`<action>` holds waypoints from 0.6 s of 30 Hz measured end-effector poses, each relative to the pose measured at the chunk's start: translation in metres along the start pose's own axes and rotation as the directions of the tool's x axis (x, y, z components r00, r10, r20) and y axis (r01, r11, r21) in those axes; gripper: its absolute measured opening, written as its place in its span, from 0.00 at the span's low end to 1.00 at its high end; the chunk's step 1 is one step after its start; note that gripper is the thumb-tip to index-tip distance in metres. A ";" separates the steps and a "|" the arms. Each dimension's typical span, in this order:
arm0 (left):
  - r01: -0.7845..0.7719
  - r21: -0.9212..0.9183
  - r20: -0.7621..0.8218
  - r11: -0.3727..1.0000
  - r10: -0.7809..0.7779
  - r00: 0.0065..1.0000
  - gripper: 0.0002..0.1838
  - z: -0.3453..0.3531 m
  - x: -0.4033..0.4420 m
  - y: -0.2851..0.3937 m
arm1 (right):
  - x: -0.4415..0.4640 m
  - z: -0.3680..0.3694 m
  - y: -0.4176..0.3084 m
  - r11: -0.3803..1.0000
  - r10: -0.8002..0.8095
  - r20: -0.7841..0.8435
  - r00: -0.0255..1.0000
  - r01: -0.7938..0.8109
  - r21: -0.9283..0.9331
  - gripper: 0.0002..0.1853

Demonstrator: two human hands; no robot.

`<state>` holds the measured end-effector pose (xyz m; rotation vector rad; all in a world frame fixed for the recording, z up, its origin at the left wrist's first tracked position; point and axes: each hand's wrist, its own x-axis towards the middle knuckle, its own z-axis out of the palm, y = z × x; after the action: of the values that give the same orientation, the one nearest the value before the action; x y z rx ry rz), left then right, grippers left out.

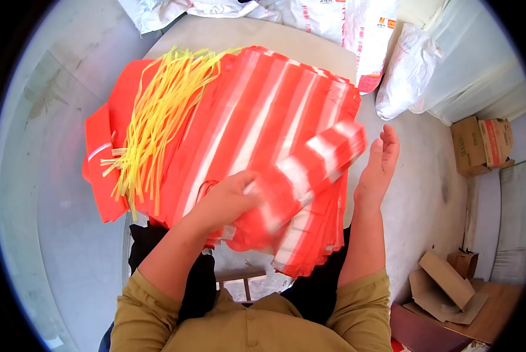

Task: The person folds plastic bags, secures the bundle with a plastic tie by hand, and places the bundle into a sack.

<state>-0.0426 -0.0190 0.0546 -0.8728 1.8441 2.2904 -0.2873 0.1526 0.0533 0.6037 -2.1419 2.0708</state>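
My left hand (pixel 230 199) is closed on the lower left end of a folded red-and-white striped bundle (pixel 301 176), which is blurred by motion. Beyond the bundle's upper right end, my right hand (pixel 381 158) is raised with nothing in it, its palm turned inward and its fingers apart from the bundle. Under the bundle lies a wide pile of red-and-white striped sheets (pixel 263 111). Yellow strips (pixel 163 111) are spread over the pile's left side. Folded plain red material (pixel 101 158) sits at the far left, with a pale band around part of it.
The pile rests on a light round-edged table (pixel 216 32). White printed sacks (pixel 368 41) stand behind it, and a white plastic bundle (pixel 408 70) is at the back right. Cardboard boxes (pixel 480 144) stand at the right, with opened cardboard (pixel 445 287) at the lower right.
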 end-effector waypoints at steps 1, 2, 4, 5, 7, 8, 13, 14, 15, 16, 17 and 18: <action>0.015 0.017 -0.007 1.000 -0.015 1.000 0.27 0.002 -0.001 0.000 | -0.004 0.000 -0.001 0.992 -0.058 0.103 0.993 0.069 -0.108 0.23; 0.008 0.030 -0.004 1.000 -0.008 1.000 0.28 0.001 0.000 -0.004 | -0.008 -0.002 -0.005 0.967 -0.104 0.211 0.972 0.149 -0.207 0.23; -0.005 0.058 0.004 0.998 0.005 1.000 0.30 -0.001 0.004 -0.011 | -0.020 0.001 -0.001 0.889 -0.208 0.488 0.848 0.372 -0.267 0.20; 0.007 0.068 -0.003 0.998 -0.007 1.000 0.31 -0.001 0.002 -0.011 | -0.029 0.007 0.005 0.840 -0.263 0.637 0.724 0.497 -0.217 0.19; 0.030 0.088 -0.013 0.996 -0.029 1.000 0.33 0.000 -0.003 -0.003 | -0.045 0.019 -0.008 0.774 -0.233 0.819 0.525 0.610 -0.171 0.18; -0.008 0.077 0.002 0.997 0.008 1.000 0.33 0.000 -0.002 -0.004 | -0.048 0.021 -0.012 0.738 -0.204 0.888 0.411 0.661 -0.136 0.18; -0.042 0.106 0.009 0.993 0.041 0.999 0.34 -0.002 -0.007 0.000 | -0.020 0.001 -0.019 0.758 -0.201 0.764 0.613 0.592 -0.275 0.21; -0.072 0.248 -0.027 0.966 0.082 0.996 0.35 -0.003 -0.011 0.003 | -0.017 -0.002 -0.025 0.728 -0.188 0.762 0.620 0.609 -0.316 0.21; -0.095 0.387 -0.057 0.917 0.126 0.990 0.35 -0.003 -0.016 0.006 | -0.018 -0.002 -0.024 0.700 -0.168 0.782 0.601 0.631 -0.335 0.23; -0.109 0.519 -0.077 0.848 0.173 0.982 0.36 -0.003 -0.019 0.008 | -0.021 -0.003 -0.022 0.671 -0.145 0.800 0.582 0.652 -0.353 0.24; -0.126 0.647 -0.082 0.752 0.233 0.969 0.37 -0.002 -0.021 0.008 | -0.024 -0.004 -0.020 0.641 -0.118 0.816 0.566 0.670 -0.373 0.26; -0.135 0.759 -0.076 0.637 0.293 0.953 0.38 -0.001 -0.022 0.008 | -0.025 -0.005 -0.019 0.622 -0.130 0.816 0.563 0.687 -0.374 0.27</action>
<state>-0.0267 -0.0156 0.0719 -0.7553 2.7689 1.2612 -0.2583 0.1626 0.0625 1.8403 -2.4431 0.6613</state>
